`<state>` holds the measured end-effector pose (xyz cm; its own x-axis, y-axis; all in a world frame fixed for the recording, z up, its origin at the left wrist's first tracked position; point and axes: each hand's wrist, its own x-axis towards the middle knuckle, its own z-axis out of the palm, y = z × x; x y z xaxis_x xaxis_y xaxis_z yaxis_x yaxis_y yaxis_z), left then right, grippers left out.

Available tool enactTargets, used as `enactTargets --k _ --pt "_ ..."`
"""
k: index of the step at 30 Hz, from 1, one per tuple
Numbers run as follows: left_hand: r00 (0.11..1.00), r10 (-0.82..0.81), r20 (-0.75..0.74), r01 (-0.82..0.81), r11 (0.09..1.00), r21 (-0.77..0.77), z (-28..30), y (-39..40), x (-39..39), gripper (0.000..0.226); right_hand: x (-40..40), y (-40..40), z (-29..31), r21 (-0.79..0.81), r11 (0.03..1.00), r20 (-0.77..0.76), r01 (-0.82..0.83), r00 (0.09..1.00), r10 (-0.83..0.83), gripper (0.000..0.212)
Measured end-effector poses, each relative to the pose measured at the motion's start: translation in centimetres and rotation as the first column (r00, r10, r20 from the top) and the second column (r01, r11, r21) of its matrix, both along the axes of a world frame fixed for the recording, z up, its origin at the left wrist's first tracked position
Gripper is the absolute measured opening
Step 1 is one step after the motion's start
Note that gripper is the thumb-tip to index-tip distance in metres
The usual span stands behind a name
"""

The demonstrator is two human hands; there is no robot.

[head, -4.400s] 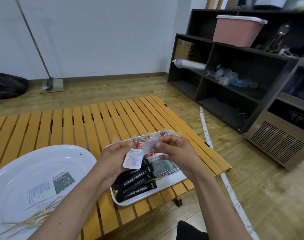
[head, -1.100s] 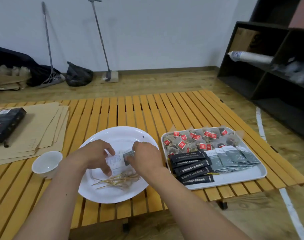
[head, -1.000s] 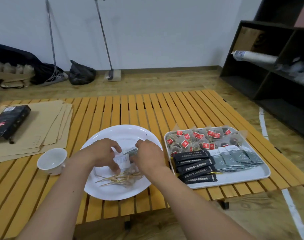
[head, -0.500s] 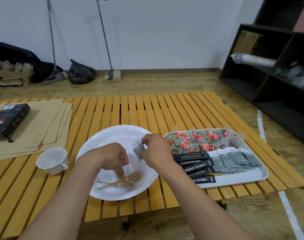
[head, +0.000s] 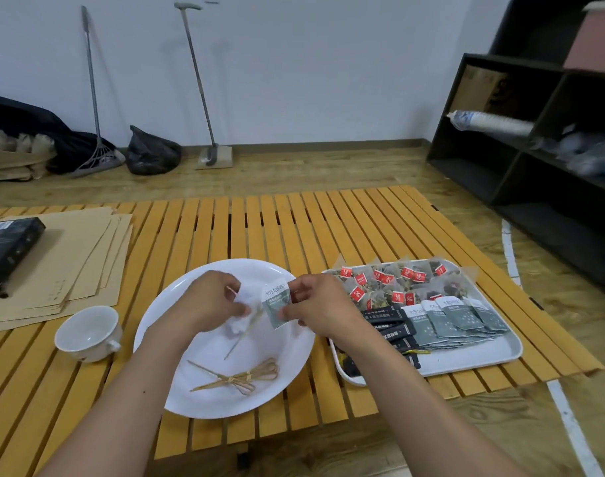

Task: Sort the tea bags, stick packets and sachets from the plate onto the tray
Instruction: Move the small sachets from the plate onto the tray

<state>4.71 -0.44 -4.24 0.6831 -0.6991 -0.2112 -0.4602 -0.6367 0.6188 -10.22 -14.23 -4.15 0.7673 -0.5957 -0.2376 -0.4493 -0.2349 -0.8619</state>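
Above the round white plate point(head: 287, 359), my right hand point(head: 316, 304) pinches a grey-green sachet point(head: 276, 304) with a white top. My left hand point(head: 211, 304) holds a white sachet point(head: 243, 323), and a thin wooden stick point(head: 244, 330) hangs from that hand too. A bundle of bamboo knot picks point(head: 240, 375) lies on the plate's near side. To the right, the white tray point(head: 466, 363) carries red-tagged tea bags point(head: 394, 280) at the back, black stick packets point(head: 388, 325) at the left and grey-green sachets point(head: 455, 316) in a row.
A white cup point(head: 87, 333) stands left of the plate on the slatted wooden table point(head: 294, 228). Brown envelopes point(head: 77, 263) and a black box point(head: 10, 249) lie far left. A dark shelf unit point(head: 535, 149) stands at the right; brooms lean on the wall.
Both hands have risen from the plate. The right hand lifted the grey-green sachet; the left hand picked up the white sachet with a stick. Earlier, both hands were over the tray.
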Motion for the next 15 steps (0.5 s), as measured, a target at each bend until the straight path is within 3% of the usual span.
enactTargets --k 3,7,11,15 --pt "0.947 0.081 -0.309 -0.164 0.954 -0.253 1.6 -1.5 -1.6 0.013 -1.3 -1.1 0.6 0.127 0.990 0.084 0.059 0.994 -0.070 0.030" --pt "0.845 0.019 -0.535 -0.241 0.906 -0.348 3.2 -3.7 -4.0 0.021 -3.8 -3.2 1.9 0.235 0.951 0.197 0.201 0.948 -0.250 0.025" --pt "0.855 -0.020 -0.518 -0.203 0.907 -0.369 3.3 -6.1 -6.2 0.030 -6.3 -4.7 2.4 0.295 0.932 0.248 0.210 0.925 -0.287 0.034" --pt "0.905 0.019 -0.426 -0.176 0.927 -0.332 3.4 -7.7 -7.4 0.034 -7.8 -5.5 2.0 0.318 0.929 0.240 0.188 0.932 -0.271 0.029"
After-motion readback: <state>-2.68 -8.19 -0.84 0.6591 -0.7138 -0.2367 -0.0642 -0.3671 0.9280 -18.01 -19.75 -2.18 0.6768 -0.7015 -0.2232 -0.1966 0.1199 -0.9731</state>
